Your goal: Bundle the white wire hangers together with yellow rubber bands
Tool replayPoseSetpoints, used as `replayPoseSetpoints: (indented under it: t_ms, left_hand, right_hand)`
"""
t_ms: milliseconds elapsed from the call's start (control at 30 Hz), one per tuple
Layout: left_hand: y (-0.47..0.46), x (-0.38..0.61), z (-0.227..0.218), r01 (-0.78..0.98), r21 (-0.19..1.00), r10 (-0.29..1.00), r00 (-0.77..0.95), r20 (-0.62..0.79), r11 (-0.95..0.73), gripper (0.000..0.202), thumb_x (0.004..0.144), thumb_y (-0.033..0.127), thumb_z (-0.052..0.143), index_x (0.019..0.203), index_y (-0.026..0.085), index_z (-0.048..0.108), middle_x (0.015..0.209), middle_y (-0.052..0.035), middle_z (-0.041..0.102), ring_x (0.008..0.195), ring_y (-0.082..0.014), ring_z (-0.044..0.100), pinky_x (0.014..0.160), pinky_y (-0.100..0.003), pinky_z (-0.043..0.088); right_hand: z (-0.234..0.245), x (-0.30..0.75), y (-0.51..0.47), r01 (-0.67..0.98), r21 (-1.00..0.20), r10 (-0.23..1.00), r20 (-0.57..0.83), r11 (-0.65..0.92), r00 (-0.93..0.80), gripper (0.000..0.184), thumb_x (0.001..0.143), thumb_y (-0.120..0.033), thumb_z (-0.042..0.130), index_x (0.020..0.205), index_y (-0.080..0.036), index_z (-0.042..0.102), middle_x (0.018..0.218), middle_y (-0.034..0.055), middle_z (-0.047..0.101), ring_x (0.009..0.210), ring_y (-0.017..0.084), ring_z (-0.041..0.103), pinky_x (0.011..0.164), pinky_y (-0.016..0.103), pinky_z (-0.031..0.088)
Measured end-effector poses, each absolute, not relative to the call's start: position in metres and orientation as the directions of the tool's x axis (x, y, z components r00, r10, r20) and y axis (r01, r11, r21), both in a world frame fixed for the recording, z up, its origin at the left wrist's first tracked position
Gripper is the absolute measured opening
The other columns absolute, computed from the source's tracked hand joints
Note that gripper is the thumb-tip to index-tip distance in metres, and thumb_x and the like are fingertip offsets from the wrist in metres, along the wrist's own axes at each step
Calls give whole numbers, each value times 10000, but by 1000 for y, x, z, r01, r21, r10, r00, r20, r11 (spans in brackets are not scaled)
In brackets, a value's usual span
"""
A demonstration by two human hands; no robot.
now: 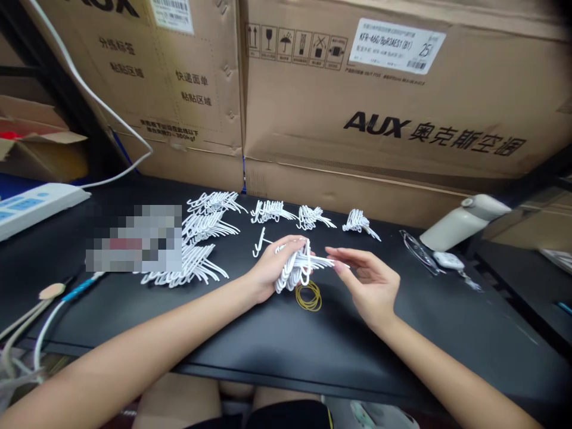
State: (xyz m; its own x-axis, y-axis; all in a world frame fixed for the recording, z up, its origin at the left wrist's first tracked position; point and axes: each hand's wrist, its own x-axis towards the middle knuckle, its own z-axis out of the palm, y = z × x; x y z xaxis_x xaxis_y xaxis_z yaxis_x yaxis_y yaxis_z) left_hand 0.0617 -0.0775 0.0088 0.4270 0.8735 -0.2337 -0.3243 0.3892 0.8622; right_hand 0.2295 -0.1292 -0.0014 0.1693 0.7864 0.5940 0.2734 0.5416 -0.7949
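Observation:
My left hand point(277, 262) is closed around a bundle of white wire hooks point(295, 268), held just above the black table. The straight ends of the hooks point right, and my right hand point(373, 280) pinches at their tips between thumb and fingers. On the table just below the bundle lie yellow rubber bands point(308, 297). A single loose white hook point(260, 243) rests behind my left hand. Larger piles of white hooks point(192, 265) lie to the left. Smaller clusters of white hooks point(270, 211) stand in a row at the back.
Cardboard boxes point(304, 125) form a wall behind the black table point(268, 345). At right are a pale bottle point(462, 223), glasses point(420, 253) and a white case point(448, 261). A power strip point(40, 205) and cables lie at left, near a blurred-out item point(134, 241).

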Motion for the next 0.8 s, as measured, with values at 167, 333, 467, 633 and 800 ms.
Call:
replayPoseSetpoints:
  t_ms: [167,333,467,633,800]
  left_hand:
    - [-74,61,12,-342,853,887,383,-257,395,215,821,299,583,981,158,556,764,-26,647,502,-125,621,366,-196,462]
    - [-76,61,11,-285,882,886,391,-251,375,219,811,325,603,958,167,569,769,-37,665,529,-145,634,384,-206,473]
    - [-80,62,9,-222,905,867,437,-240,362,307,796,394,620,1005,176,565,799,-54,680,531,-165,638,397,-238,495]
    - [-82,63,6,-216,938,895,416,-162,270,352,769,449,640,985,180,568,738,-18,640,507,-152,622,434,-260,513]
    - [-82,63,6,-172,973,933,350,-85,153,339,770,441,643,999,194,600,773,-12,635,533,-119,617,501,-223,511]
  right_hand:
    - [5,230,-130,293,-796,782,592,529,197,143,749,-152,702,885,-197,716,879,52,739,748,189,707,693,322,604]
    - [9,223,-133,282,-821,749,569,496,338,105,704,-154,745,784,-172,679,783,55,742,750,221,721,692,330,619]
    - [12,219,-137,278,-802,705,598,529,381,103,697,-143,750,768,-176,684,779,57,741,755,232,723,687,336,626]
    - [12,219,-139,281,-818,750,574,502,329,84,703,-176,750,768,-181,697,791,63,744,757,241,722,693,360,629]
    - [16,222,-137,256,-856,781,516,450,352,90,693,-198,759,744,-170,691,770,66,744,729,230,722,661,332,626]
